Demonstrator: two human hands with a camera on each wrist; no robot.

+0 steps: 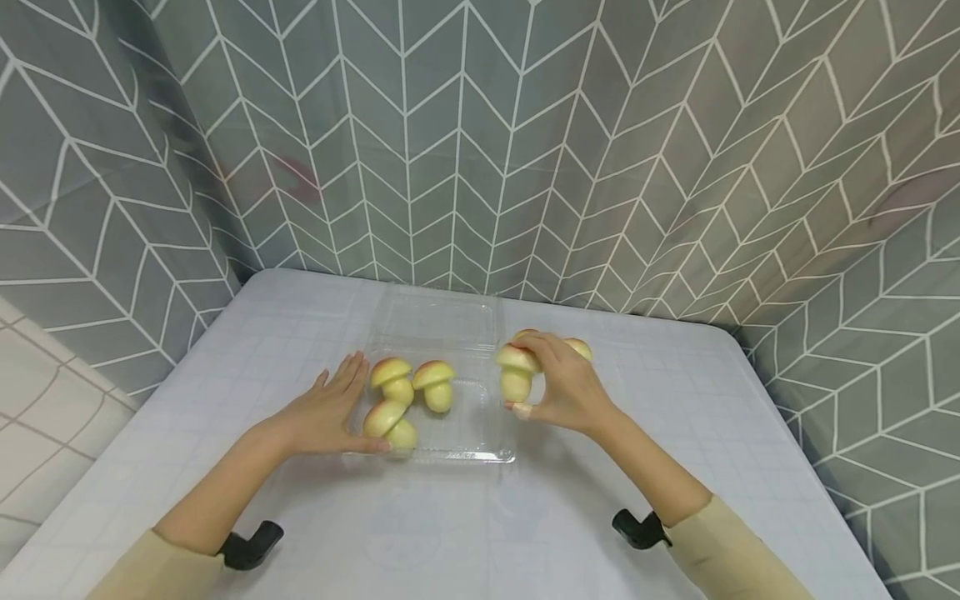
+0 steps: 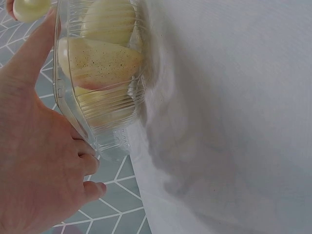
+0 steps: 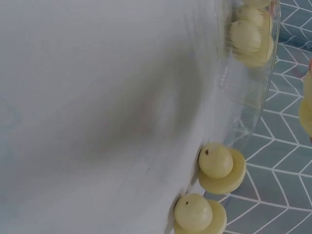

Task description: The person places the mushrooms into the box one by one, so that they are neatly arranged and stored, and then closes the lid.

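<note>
My left hand [image 1: 318,418] rests along the left side of a clear plastic box [image 1: 474,421], its thumb reaching over the front corner. Three yellow toy mushrooms with reddish caps sit in the box's left half: a back-left one [image 1: 390,379], one beside it [image 1: 435,385] and a front one [image 1: 388,421]. Just over the right rim, my right hand [image 1: 566,385] pinches another toy mushroom [image 1: 515,375] between thumb and fingers, stem downward. In the right wrist view, this held mushroom [image 3: 306,114] shows only at the edge.
The box's clear lid [image 1: 438,321] lies opened out behind it. Two more mushrooms, a nearer [image 3: 197,214] and a farther [image 3: 220,168], stand on the white-covered table [image 1: 450,525] right of the box, mostly hidden by my right hand in the head view. A patterned grey curtain [image 1: 480,150] hangs behind the table.
</note>
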